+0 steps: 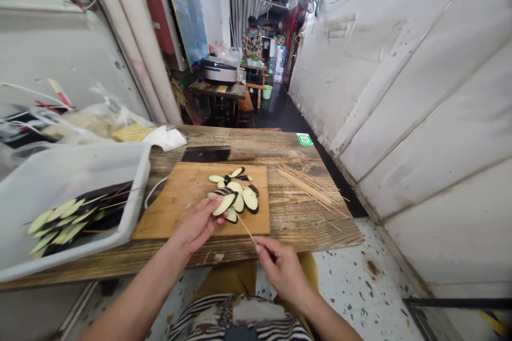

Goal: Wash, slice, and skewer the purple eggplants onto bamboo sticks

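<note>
Left hand (200, 224) gripping eggplant slices (224, 204) — right hand (282, 264) pinching skewer (246, 228) by near end, long axis slanting forward-left from that grip toward held slices.

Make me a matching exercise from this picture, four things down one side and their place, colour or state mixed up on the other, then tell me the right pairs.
Things:
1. Left hand
2. Knife
3. Right hand
4. Tub

Places, colours or states:
A. White, with skewered slices inside
B. Gripping one end of a skewer
C. Holding eggplant over the board
D. Lying on the table, past the board's far edge

Right pairs: 1-C, 2-D, 3-B, 4-A
</note>
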Demonstrator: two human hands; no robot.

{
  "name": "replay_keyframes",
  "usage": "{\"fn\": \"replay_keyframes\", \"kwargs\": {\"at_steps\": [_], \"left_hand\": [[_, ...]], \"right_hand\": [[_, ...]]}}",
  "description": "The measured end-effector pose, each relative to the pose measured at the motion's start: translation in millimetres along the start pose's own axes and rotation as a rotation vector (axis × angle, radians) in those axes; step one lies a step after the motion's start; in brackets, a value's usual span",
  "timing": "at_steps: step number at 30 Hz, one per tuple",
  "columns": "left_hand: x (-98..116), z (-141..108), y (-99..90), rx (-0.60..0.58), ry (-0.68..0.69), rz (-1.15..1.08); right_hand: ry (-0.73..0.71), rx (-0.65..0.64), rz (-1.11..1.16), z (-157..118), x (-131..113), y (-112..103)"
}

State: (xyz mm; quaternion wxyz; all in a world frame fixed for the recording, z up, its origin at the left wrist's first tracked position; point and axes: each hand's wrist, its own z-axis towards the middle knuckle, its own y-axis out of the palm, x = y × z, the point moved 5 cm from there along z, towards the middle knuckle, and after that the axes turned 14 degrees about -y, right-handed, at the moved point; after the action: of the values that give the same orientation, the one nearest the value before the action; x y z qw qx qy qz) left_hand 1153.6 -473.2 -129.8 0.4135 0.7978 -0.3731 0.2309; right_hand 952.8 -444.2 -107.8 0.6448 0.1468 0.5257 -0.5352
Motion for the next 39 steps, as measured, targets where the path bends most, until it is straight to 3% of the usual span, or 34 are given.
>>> {"fn": "replay_keyframes", "kwargs": {"at_steps": [29,39], "left_hand": [[3.6,-6.1,7.9,0.078,0.036,0.007],[4.2,-7.2,9.2,0.093,0.023,0.024]], "right_hand": [[0.027,-0.006,0.020,-0.6,-5.2,1.5],[0.013,0.055,0.028,-2.4,-3.7,3.3]]}}
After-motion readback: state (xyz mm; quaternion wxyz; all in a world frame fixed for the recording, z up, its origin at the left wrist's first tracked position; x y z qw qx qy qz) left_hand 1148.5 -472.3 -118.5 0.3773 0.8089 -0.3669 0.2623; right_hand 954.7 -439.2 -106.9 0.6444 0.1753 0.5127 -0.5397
